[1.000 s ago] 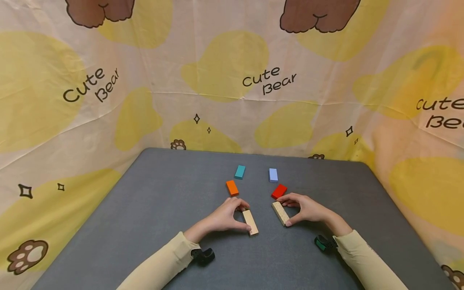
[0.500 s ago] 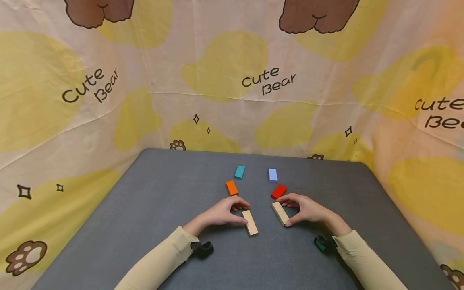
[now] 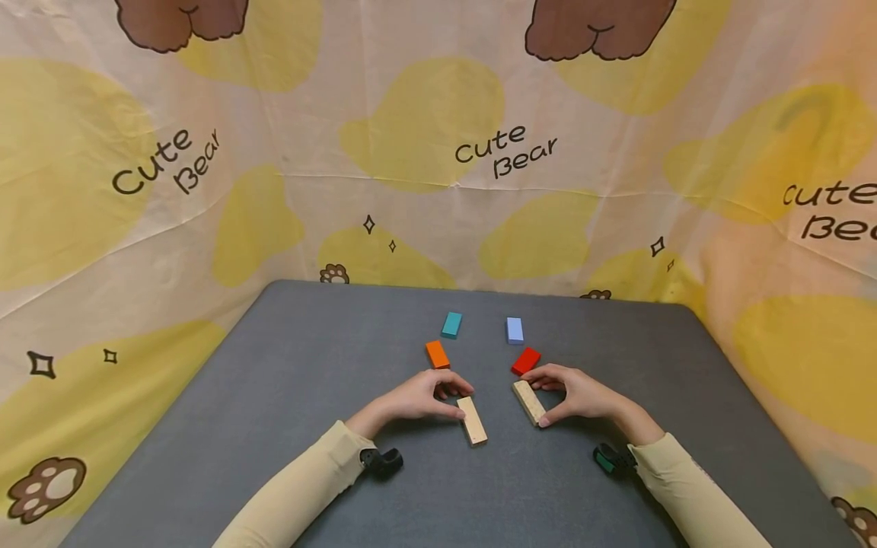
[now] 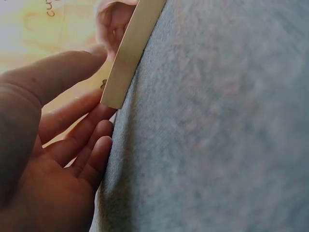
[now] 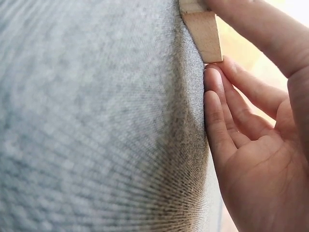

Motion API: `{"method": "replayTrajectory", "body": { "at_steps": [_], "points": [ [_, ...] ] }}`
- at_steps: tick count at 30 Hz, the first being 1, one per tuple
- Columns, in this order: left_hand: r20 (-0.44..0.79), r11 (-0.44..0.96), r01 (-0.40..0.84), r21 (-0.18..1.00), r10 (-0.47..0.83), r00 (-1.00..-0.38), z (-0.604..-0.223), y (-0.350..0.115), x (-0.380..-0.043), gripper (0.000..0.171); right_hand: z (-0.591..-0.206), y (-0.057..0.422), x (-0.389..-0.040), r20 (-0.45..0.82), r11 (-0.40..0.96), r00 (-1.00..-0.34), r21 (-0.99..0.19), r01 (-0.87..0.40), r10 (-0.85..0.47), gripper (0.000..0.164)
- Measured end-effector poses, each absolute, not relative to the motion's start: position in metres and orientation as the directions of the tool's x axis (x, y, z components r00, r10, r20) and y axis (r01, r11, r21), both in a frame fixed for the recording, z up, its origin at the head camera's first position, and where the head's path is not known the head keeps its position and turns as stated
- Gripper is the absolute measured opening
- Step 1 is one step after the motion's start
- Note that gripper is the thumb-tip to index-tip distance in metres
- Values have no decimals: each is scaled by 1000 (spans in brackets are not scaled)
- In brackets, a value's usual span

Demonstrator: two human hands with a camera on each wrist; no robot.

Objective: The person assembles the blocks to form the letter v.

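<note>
Two plain wooden blocks lie on the dark grey table in the head view. The left block [image 3: 472, 422] is beside my left hand [image 3: 414, 396], whose thumb tip is right at its long side and whose loosely bent fingers reach past its far end. In the left wrist view that block [image 4: 130, 53] stands out past the thumb. My right hand [image 3: 578, 392] holds the right block [image 3: 529, 403] lengthwise, thumb at its near end and fingertips at its far end. The right wrist view shows one end of this block [image 5: 205, 36] between thumb and fingers.
Beyond the hands lie an orange block [image 3: 437, 355], a teal block [image 3: 451, 325], a light blue block [image 3: 515, 330] and a red block [image 3: 526, 361]. The red one is close to the right fingertips. A printed cloth [image 3: 411, 152] hangs behind the table [image 3: 329, 342].
My left thumb has moved from the near end of its block up along the side, and the left hand has shifted slightly away from me. The right hand and the blocks stay in place.
</note>
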State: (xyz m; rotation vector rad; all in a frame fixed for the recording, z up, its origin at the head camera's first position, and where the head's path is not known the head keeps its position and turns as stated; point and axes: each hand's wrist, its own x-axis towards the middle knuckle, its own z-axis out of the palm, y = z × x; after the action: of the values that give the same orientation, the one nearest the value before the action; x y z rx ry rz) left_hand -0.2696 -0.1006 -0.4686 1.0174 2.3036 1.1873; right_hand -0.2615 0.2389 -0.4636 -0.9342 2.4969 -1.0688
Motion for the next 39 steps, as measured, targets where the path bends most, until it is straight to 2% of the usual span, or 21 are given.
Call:
{"method": "replayTrajectory", "body": {
  "at_steps": [21, 39],
  "points": [
    [5, 374, 436, 818, 755, -656, -468, -101, -273, 34, -460, 238, -261, -30, 535, -763, -730, -424, -645, 74],
    [0, 393, 429, 814, 737, -676, -469, -98, -273, 29, -462, 238, -262, -25, 523, -759, -740, -423, -650, 73]
  ]
}}
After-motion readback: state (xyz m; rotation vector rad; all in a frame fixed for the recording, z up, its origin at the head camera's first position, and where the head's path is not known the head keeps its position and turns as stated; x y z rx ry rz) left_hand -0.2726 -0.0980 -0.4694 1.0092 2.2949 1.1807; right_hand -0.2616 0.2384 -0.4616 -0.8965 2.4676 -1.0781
